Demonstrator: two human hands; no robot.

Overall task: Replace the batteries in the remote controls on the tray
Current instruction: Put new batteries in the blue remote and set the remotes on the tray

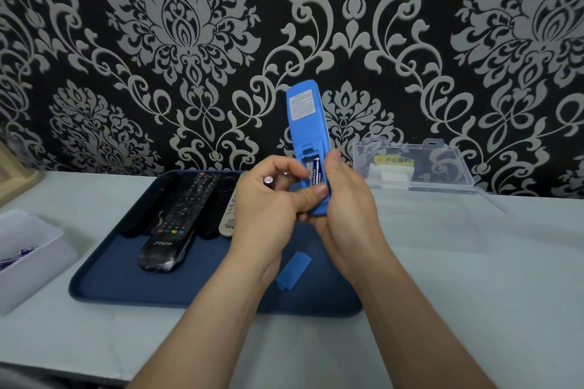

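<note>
A blue remote (305, 123) stands upright above the dark blue tray (126, 281), back side towards me, its battery bay open. One dark battery (315, 171) sits in the bay. My right hand (344, 199) grips the remote's lower end from the right. My left hand (271, 199) curls round a second battery (268, 180), whose silver end shows between the fingers, and its thumb presses on the remote's lower end. The blue battery cover (294, 269) lies on the tray below my wrists.
Several remotes lie on the tray's left half, among them a black one (172, 230) and a beige one (228, 215). A clear plastic box (417, 167) stands open at the back right. A white bin (25, 249) with batteries sits at the left edge.
</note>
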